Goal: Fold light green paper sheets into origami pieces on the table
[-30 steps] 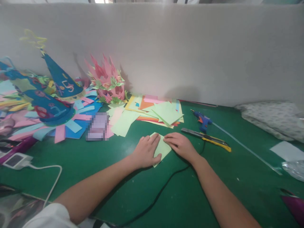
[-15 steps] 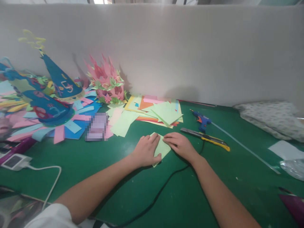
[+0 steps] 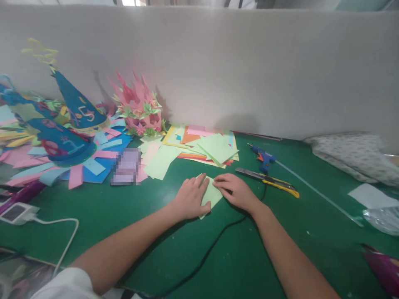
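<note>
A small piece of pale green paper lies on the green table, partly covered by my hands. My left hand rests flat on its left side, fingers stretched over it and thumb apart near the lower edge. At the paper's upper right edge, the fingertips of my right hand are pressed together on it. Just right of that hand lies a yellow utility knife, with a blue hot glue gun behind it.
Stacked coloured paper lies behind my hands. Leftward stand a pink paper crown and blue cone hats, near a pixelated item. A black cable crosses the table; a patterned cloth lies right.
The whole view has shifted slightly. My right fingertips have moved very little along the paper's edge; my left hand stays in place on it.
</note>
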`<state>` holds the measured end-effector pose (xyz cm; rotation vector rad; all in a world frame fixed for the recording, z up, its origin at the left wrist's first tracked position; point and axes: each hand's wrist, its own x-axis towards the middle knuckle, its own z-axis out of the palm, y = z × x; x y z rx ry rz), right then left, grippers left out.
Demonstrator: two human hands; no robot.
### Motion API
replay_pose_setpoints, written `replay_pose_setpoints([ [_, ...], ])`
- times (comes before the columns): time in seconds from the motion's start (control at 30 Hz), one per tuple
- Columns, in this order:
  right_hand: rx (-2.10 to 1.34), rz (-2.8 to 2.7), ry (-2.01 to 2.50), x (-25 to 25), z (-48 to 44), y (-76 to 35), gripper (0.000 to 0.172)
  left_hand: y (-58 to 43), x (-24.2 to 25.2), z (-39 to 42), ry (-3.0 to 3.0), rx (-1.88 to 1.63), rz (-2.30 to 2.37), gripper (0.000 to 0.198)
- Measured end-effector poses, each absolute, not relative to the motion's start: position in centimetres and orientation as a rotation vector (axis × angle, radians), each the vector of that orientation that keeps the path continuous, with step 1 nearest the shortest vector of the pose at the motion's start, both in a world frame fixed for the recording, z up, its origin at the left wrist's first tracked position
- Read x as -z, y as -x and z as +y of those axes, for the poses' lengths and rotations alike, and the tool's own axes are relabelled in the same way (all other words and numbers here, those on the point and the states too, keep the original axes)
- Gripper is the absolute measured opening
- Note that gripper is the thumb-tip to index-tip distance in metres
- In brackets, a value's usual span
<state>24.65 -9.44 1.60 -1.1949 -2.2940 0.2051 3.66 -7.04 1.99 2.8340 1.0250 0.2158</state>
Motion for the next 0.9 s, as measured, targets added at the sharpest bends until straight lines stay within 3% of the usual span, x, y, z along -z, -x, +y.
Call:
replay_pose_setpoints([
  [0.3,-0.173,-2.291,1.158,-1.8,-9.3,-24.5,0.037,-3.6,-2.1,-7.1,-2.823,-0.213,1.032,0.067],
  [0.63,-0.153,-2.25,1.241,-1.2,-8.9,-24.7,0.032,-3.6,-2.1,-7.1,-2.831,-0.222,1.025,0.064],
  [0.9,-0.063,-2.307,1.39,-0.8,-8.3,-23.4,0.045,-3.6,-2.2,-7.1,-2.856,-0.221,1.0,0.058],
])
